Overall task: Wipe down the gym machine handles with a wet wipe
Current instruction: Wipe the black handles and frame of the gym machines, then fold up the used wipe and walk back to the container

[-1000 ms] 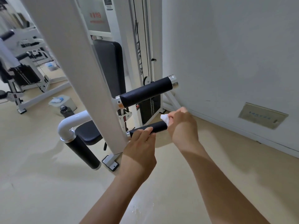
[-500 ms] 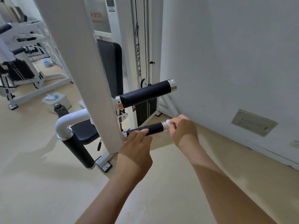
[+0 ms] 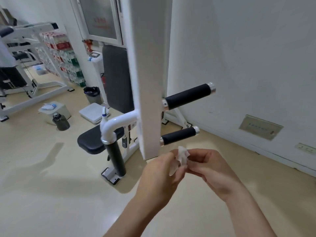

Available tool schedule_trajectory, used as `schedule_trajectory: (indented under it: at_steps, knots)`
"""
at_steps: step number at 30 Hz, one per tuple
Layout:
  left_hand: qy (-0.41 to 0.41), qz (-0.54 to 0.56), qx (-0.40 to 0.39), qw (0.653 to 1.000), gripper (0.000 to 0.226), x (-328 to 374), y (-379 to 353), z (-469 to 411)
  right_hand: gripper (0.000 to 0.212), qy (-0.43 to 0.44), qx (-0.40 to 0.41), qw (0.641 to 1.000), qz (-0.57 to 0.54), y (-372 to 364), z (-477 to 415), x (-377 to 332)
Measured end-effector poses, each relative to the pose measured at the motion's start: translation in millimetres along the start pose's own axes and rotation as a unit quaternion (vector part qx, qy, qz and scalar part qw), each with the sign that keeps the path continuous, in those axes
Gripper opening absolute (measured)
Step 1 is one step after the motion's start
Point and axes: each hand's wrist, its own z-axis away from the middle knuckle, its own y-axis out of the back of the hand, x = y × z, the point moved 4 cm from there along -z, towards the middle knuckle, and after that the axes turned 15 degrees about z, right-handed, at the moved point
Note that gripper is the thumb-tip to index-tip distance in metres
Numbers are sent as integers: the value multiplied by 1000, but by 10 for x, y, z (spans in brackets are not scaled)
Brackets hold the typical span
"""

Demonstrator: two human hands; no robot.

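A crumpled white wet wipe (image 3: 181, 157) is pinched between my left hand (image 3: 160, 177) and my right hand (image 3: 210, 170), which meet just below and in front of the machine. Both hands are off the handles. The lower black handle (image 3: 179, 135) sticks out to the right of the white upright post (image 3: 148, 79), a little above the wipe. The upper black handle (image 3: 188, 96) juts out higher, with a chrome end cap. A third black grip (image 3: 116, 158) hangs down from a white curved tube on the post's left.
A black seat (image 3: 92, 141) and back pad (image 3: 116, 77) lie behind the post. The white wall (image 3: 239, 65) is close on the right. On the floor to the left are a dark bottle (image 3: 60, 121), a white box with wipes (image 3: 51, 108), a scale (image 3: 93, 112) and a bin (image 3: 92, 94).
Both hands have let go of the lower handle and pulled back toward me. The wipe, pressed on the handle's end before, is now held between both hands. My view swung to the left.
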Motion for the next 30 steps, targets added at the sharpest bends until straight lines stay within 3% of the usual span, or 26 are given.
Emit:
schedule_trajectory:
  at_steps: [4, 8, 11, 15, 22, 25, 28, 30]
  knots:
    - [56, 183, 20, 981, 29, -118, 656, 545, 15, 38, -37, 998, 17, -583, 192, -393]
    - [116, 386, 64, 913, 15, -305, 1408, 1010, 19, 78, -85, 993, -10, -1418, 254, -770]
    - [142, 449, 114, 875, 19, -548, 1924, 1312, 36, 77, -134, 988, -12, -2118, 191, -927]
    - [165, 440, 178, 864, 20, -878, 2536, 1603, 23, 99, -153, 982, 44, -2939, -27, -1093]
    - [172, 481, 291, 809, 21, -1601, 3483, 1683, 8, -16, -95, 991, -94, -3942, -740, -1156]
    - [162, 493, 308, 797, 27, -1952, 3864, 1551, 12, -8, -80, 996, -47, -4299, -1175, -1183]
    - [157, 449, 315, 821, 28, -2313, 4264, 1313, 19, 35, -116, 990, 73, -4686, -1673, -1231]
    - [153, 366, 301, 867, 33, -2576, 4544, 1112, 24, 41, -164, 977, 128, -4969, -2061, -1290]
